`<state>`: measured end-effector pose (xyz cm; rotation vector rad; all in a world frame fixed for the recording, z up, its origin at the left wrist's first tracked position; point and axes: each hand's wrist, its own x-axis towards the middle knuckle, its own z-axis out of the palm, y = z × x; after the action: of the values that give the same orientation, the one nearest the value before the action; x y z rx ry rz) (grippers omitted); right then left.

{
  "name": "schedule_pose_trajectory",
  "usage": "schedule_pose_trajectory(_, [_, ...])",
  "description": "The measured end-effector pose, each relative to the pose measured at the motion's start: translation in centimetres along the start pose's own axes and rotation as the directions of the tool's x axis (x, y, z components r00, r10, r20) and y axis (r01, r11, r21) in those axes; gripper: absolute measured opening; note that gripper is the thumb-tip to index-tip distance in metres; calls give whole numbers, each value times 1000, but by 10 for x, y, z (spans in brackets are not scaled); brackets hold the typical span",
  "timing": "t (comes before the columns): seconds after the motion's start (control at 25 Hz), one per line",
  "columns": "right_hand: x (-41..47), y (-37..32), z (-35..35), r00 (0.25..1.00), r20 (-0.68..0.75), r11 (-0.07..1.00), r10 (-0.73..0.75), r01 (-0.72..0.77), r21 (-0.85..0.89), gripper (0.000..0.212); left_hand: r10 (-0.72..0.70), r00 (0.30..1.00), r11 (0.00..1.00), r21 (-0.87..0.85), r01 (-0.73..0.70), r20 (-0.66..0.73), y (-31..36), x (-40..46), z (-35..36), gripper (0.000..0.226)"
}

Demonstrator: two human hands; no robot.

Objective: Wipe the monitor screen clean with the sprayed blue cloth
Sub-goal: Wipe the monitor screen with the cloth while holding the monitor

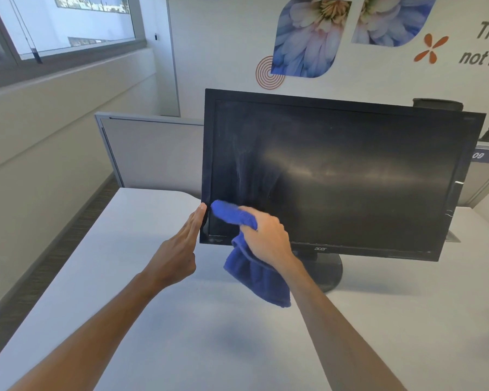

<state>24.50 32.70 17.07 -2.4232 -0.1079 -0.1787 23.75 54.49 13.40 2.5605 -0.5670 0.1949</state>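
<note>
My left hand lies flat, fingers straight against the monitor's left bezel, I judge to steady it. Just right of that, my right hand clamps the blue cloth, pressing it on the screen's lower-left corner; streaks remain above.

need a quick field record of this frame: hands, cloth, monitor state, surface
left hand: open, straight fingers touching the monitor's left bezel edge
right hand: grips the blue cloth, pressing it to the lower left of the screen
blue cloth: bunched over the fingers, rest hanging below the hand
monitor: black, off, upright on round stand, tilted in view
screen state: streaks and smears on the left part, above the cloth
surface: white desk, monitor stands on it
background: grey partition, window, flower wall graphics
</note>
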Motion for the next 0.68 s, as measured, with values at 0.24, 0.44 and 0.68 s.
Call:
schedule_pose_trajectory(0.24, [-16, -20, 47, 953, 279, 889, -114, 223, -400, 48, -66, 998, 996, -67, 67, 14, -5, 3, 6, 113])
schedule_pose_trajectory(0.44, [-23, -32, 52, 998, 14, 967, -69, 70, -245, 51, -55, 998, 996, -65, 56, 14, -5, 4, 5, 117])
schedule_pose_trajectory(0.68, [-29, -33, 53, 977, 201, 953, -67, 122, -278, 46, -96, 994, 993, -55, 100, 60, -7, 5, 6, 99])
